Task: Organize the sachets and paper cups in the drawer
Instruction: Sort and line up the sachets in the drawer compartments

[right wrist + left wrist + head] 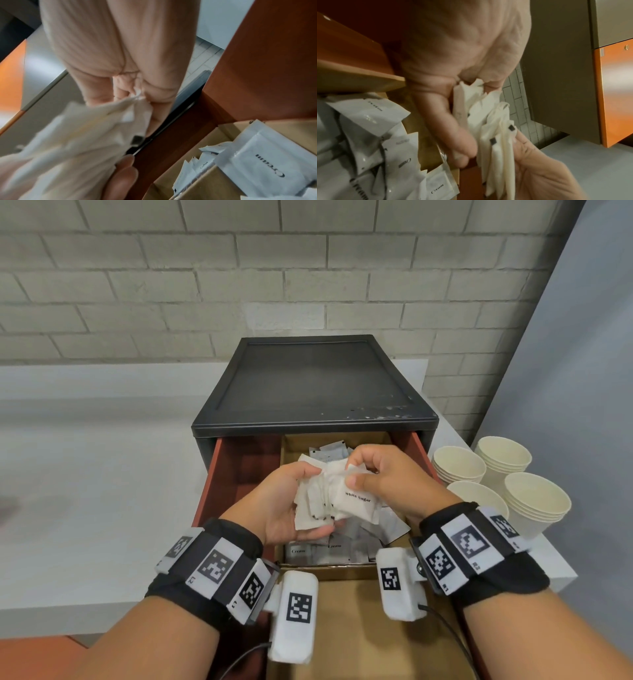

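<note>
Above the open red drawer (pixel 219 474), both hands hold a bunch of white sugar sachets (pixel 329 498). My left hand (pixel 291 501) cups the bunch from below and the left, fingers curled round it. My right hand (pixel 370 474) pinches the top sachet, printed "White Sugar" (pixel 358 501), between thumb and fingers. The left wrist view shows the white sachets (pixel 493 129) fanned between both hands; they appear blurred (pixel 82 135) in the right wrist view. Below lies a cardboard tray (pixel 342 571) holding several grey "Cream" sachets (pixel 308 553). Paper cups (pixel 507 484) stand in stacks to the right.
The drawer belongs to a black cabinet (pixel 315 385) on a white counter (pixel 85 474) against a brick wall. A second cardboard compartment (pixel 359 628) lies nearer me in the drawer. The cup stacks sit near the counter's right edge. The drawer's left part (pixel 246 460) shows bare red floor.
</note>
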